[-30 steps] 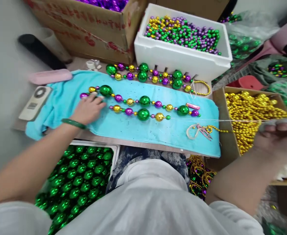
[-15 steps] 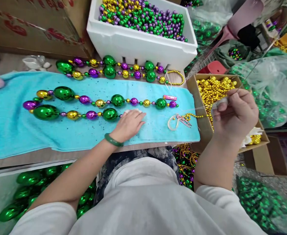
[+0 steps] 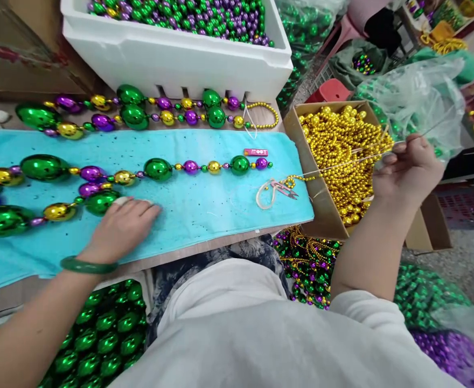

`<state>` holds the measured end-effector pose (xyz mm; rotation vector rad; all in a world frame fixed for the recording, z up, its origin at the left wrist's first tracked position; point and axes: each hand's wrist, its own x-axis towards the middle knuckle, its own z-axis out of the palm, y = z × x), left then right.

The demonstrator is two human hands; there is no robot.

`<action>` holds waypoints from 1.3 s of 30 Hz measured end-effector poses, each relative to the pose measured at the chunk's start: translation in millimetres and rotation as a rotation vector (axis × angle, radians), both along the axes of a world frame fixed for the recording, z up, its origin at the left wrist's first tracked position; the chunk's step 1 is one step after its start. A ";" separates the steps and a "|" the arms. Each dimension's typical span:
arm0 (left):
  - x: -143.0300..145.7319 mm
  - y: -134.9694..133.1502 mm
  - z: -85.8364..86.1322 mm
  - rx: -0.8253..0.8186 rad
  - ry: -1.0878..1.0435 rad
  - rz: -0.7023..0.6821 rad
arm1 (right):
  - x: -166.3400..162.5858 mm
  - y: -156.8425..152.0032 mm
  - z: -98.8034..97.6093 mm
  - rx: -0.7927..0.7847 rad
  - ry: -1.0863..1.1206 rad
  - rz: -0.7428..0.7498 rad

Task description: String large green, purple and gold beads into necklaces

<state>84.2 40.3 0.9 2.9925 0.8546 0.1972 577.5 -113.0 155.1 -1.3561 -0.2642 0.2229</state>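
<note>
My left hand (image 3: 126, 223) lies palm down on a blue towel (image 3: 221, 215), fingers curled over the near side of a large purple, gold and green bead strand. It covers this end, beside a shiny green bead (image 3: 102, 202); what lies beneath the palm is hidden. Above the box on the right, my right hand (image 3: 412, 167) pinches a long thin needle (image 3: 433, 127). Pale thread (image 3: 354, 160) runs from there toward the towel. White coverings show on some fingertips. Pink snips (image 3: 283, 188) and a short gold bead string (image 3: 301, 178) rest by the towel's right edge.
A white foam box (image 3: 172, 59) of small beads stands behind the towel, with a finished-looking strand (image 3: 135, 117) along its front. The cardboard box (image 3: 321, 207) holds gold beads. Large green beads (image 3: 107, 342) fill a container below left. Clear bags (image 3: 426, 97) stand at right.
My left hand has slid left along the towel, and the near end of the bead strand has shifted left and bunched. My right hand has drawn outward to the right. The view has shifted too.
</note>
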 end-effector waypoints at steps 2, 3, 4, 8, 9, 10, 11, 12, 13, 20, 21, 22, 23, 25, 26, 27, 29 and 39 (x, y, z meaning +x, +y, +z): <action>-17.1 7.0 1.1 -0.029 -0.019 0.026 | 12.4 -0.6 -8.5 -0.075 -0.016 -0.035; -24.9 11.2 1.1 -0.051 -0.037 0.049 | 17.2 -0.9 -13.6 -0.113 -0.038 -0.032; -31.8 15.5 0.8 -0.076 -0.057 0.076 | 20.5 -1.1 -19.0 -0.146 -0.071 -0.021; -43.1 24.6 0.2 -0.122 -0.082 0.188 | 9.1 0.6 -37.4 -0.241 -0.184 0.069; -39.3 22.9 2.3 -0.113 -0.080 0.212 | -1.4 1.8 -39.5 -0.251 -0.196 0.125; -32.1 19.2 6.0 -0.105 -0.086 0.228 | -14.7 3.3 -40.0 -0.260 -0.202 0.200; -21.6 13.9 11.5 -0.100 -0.106 0.234 | -30.2 5.3 -38.9 -0.261 -0.203 0.297; -8.0 7.2 18.9 -0.112 -0.139 0.227 | -47.1 7.8 -36.4 -0.251 -0.210 0.401; 8.1 -0.5 27.8 -0.142 -0.193 0.213 | -64.4 10.9 -32.5 -0.236 -0.226 0.491; 133.4 -46.5 91.0 -0.898 -0.878 0.195 | -151.9 43.5 0.2 -0.171 -0.176 0.906; 145.8 -49.2 94.9 -1.069 -0.941 0.147 | -158.2 47.6 2.1 -0.163 -0.167 0.948; 155.6 -50.6 97.2 -1.234 -0.978 0.097 | -163.1 51.3 2.8 -0.150 -0.163 0.984; 162.9 -51.0 98.0 -1.379 -0.992 0.057 | -166.8 54.5 2.5 -0.134 -0.161 1.011; 169.2 -49.3 96.0 -1.579 -0.975 0.046 | -170.9 59.9 -0.3 -0.101 -0.159 1.032; 168.4 -47.6 93.6 -1.623 -0.954 0.078 | -171.5 62.2 -2.3 -0.086 -0.155 1.028; 165.3 -45.3 90.4 -1.635 -0.921 0.122 | -171.1 64.1 -4.4 -0.070 -0.149 1.015; 153.4 -40.0 82.4 -1.600 -0.815 0.210 | -167.6 67.2 -8.1 -0.048 -0.142 0.963; 61.2 -12.6 58.8 -1.150 -0.505 0.592 | -113.5 66.1 -35.7 -0.118 -0.169 0.694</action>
